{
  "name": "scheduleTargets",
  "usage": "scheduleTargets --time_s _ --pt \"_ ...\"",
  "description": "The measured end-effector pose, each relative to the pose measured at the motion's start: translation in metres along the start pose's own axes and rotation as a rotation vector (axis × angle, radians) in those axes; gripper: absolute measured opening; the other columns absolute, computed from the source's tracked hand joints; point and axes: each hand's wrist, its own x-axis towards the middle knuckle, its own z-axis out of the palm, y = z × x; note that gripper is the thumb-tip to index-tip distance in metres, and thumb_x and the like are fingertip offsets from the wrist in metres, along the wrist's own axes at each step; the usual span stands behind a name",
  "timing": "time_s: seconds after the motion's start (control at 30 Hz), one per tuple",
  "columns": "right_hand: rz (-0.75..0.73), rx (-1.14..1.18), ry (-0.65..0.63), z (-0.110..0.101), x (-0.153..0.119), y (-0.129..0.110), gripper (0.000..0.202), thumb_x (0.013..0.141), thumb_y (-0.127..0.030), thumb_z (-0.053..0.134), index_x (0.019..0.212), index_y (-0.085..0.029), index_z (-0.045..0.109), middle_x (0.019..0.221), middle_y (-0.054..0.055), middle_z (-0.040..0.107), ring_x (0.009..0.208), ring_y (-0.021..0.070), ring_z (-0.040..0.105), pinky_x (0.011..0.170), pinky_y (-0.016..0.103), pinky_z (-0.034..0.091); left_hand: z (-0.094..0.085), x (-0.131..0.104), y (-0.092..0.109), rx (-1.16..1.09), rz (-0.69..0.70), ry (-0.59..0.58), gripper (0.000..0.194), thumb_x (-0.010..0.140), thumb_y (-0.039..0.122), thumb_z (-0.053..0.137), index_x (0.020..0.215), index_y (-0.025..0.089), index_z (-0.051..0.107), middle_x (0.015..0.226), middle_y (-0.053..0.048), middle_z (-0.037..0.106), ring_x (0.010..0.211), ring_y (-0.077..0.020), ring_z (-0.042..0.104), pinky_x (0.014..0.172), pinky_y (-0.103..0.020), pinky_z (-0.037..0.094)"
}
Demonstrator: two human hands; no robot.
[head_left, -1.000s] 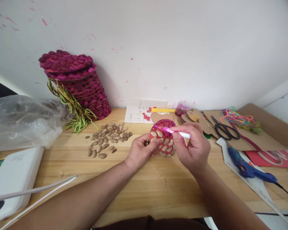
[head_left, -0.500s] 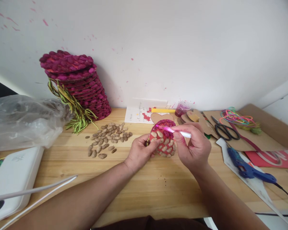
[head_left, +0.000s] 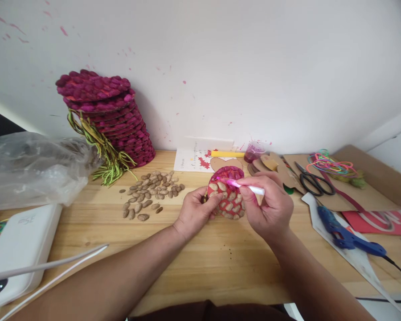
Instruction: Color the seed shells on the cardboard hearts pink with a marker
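My left hand (head_left: pixel 197 208) grips the lower left edge of a round red disc (head_left: pixel 223 206) covered with seeds, its thumb over the front. The disc's upper part is magenta, while the seeds lower down are plain speckled brown. My right hand (head_left: pixel 269 203) is closed around a white brush (head_left: pixel 256 190), whose pink tip touches the disc's upper part. Left of my hands lies a loose pile of brown seeds (head_left: pixel 148 194). Behind the disc stand a cup of magenta liquid (head_left: pixel 251 153) and a yellow stick (head_left: pixel 227 154).
At the back left stands a tall magenta stack (head_left: pixel 116 120) with green tassels, beside a plastic bag (head_left: pixel 26 169) and a white power bank (head_left: pixel 23 240). Scissors (head_left: pixel 316 183), a blue glue gun (head_left: pixel 345 236) and cardboard (head_left: pixel 381 178) lie on the right.
The brush and my right hand have shifted very slightly left and down over the disc. My left hand keeps its hold on the disc.
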Motion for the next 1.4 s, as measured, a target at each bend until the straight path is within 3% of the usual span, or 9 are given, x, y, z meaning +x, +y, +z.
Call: scheduleTargets --time_s 0.3,0.8,1.4 --pt "-0.076 -0.016 -0.058 0.003 -0.0002 -0.0058 0.014 0.093 -0.015 0.07 0.103 -0.024 0.073 0.088 0.001 0.076 0.091 0.0207 0.065 0.086 0.039 0.049 -0.001 0.0 -0.0015 0.011 0.015 -0.008 0.041 0.077 0.054 0.083 0.074 0.016 0.068 0.06 0.003 0.058 0.046 -0.0084 0.047 0.042 -0.021 0.041" --pt "-0.139 -0.088 -0.015 0.0025 -0.0006 -0.005 0.014 0.092 -0.015 0.071 0.103 -0.023 0.071 0.088 0.001 0.078 0.089 0.0211 0.067 0.085 0.04 0.049 -0.0003 -0.0006 0.0002 0.014 0.007 -0.008 0.043 0.076 0.057 0.083 0.075 0.016 0.068 0.058 0.004 0.056 0.045 -0.0082 0.046 0.043 -0.021 0.039" --pt "-0.112 -0.075 -0.035 0.0013 0.0003 -0.0037 0.014 0.091 -0.017 0.071 0.101 -0.026 0.072 0.085 0.001 0.078 0.089 0.0219 0.068 0.084 0.041 0.05 -0.0016 -0.0005 0.0 -0.003 0.005 0.004 0.041 0.078 0.054 0.083 0.072 0.017 0.065 0.057 0.004 0.055 0.048 -0.0089 0.047 0.043 -0.021 0.041"
